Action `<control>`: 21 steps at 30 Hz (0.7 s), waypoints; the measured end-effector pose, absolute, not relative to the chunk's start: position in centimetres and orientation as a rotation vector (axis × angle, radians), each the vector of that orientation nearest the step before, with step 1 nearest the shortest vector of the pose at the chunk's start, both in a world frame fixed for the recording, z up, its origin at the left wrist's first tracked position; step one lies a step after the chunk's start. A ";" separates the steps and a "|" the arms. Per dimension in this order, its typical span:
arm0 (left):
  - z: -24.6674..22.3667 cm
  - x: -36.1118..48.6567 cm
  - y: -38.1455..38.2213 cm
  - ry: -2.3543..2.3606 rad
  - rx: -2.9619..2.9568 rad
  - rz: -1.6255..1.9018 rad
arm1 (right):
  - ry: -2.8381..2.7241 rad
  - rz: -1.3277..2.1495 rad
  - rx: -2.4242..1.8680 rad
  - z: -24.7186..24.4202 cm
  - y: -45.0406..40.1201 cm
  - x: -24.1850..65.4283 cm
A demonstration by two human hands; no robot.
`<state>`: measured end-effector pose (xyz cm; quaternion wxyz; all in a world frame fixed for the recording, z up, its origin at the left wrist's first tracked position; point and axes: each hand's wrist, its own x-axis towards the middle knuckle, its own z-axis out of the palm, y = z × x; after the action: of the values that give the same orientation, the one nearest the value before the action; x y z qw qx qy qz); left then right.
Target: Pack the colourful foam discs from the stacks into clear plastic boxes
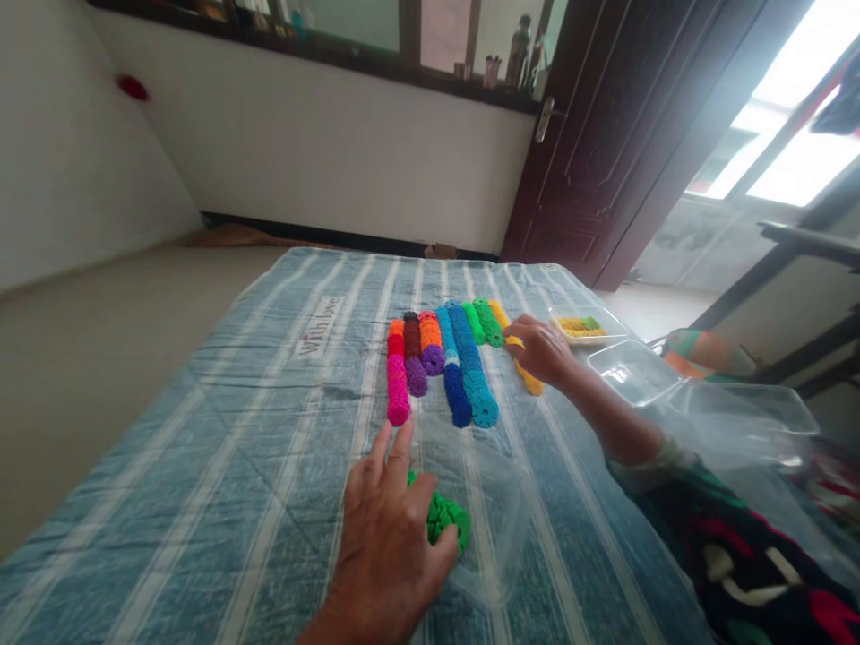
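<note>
Reaches right hand (537,348) to round yellow plastic discs (529,378) (finger closure impossible to tell).
Spreads left hand (390,528) wide over notched green plastic discs (449,517).

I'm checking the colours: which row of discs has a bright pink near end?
The leftmost row, red and orange at its far end; the others' near ends are purple, blue, green or yellow.

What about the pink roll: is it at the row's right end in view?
No, the pink roll is at the left end, just beyond the left hand, with the yellow roll at the right.
</note>
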<state>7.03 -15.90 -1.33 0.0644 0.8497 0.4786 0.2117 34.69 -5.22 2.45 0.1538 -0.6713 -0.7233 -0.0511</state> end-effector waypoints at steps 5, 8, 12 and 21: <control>-2.0 6.6 -15.8 1.415 2.603 0.701 | -2.116 -0.110 -2.169 0.1 0.7 36.7; -2.6 6.3 -15.7 1.371 2.664 0.715 | -2.142 -0.094 -2.187 -0.7 2.3 37.2; -2.8 6.1 -15.6 1.343 2.697 0.722 | -2.191 -0.093 -2.193 -1.0 3.4 37.5; -2.8 6.1 -15.6 1.363 2.639 0.724 | -2.234 -0.098 -2.192 -1.3 4.3 37.9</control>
<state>6.05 -15.59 -2.79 0.0422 0.8625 0.4454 0.2366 37.90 4.31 -1.27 0.0054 -0.7000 -0.7134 -0.0314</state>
